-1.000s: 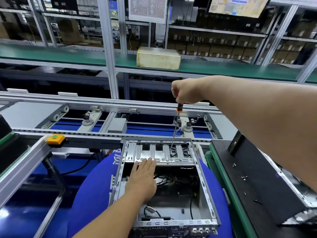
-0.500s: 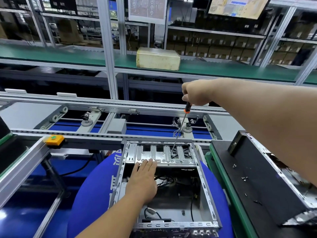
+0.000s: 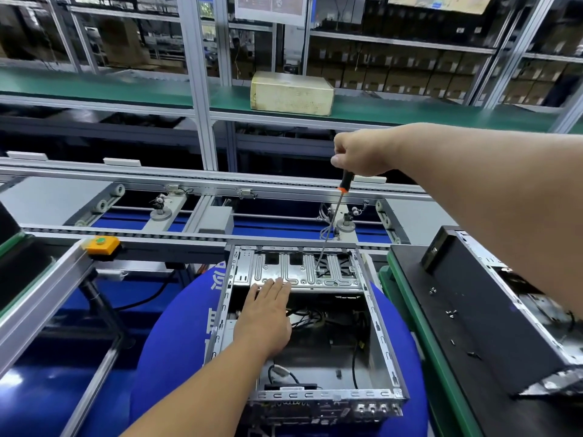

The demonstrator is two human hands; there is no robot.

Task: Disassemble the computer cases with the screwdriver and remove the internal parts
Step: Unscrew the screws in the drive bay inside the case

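An open metal computer case [image 3: 383, 348] lies on a round blue surface [image 3: 170, 348], with loose black cables inside. Across its far end sits a ribbed silver drive bracket [image 3: 277, 269]. My right hand [image 3: 362, 152] grips the black and orange handle of a long screwdriver [image 3: 331, 225], held above the case. The tip touches the bracket right of its centre. My left hand [image 3: 268, 320] lies flat with fingers together, its fingertips on the bracket's near edge.
A second case with a black panel [image 3: 492, 313] lies on the green-edged bench at right, with loose screws [image 3: 451, 313] on it. A conveyor frame [image 3: 202, 184] runs behind, an orange button box [image 3: 101, 244] at left. A yellowed box [image 3: 291, 93] sits on the green shelf.
My right hand has moved right with the screwdriver handle, tilting the shaft more; the tip stays on the bracket. My left hand has kept its place.
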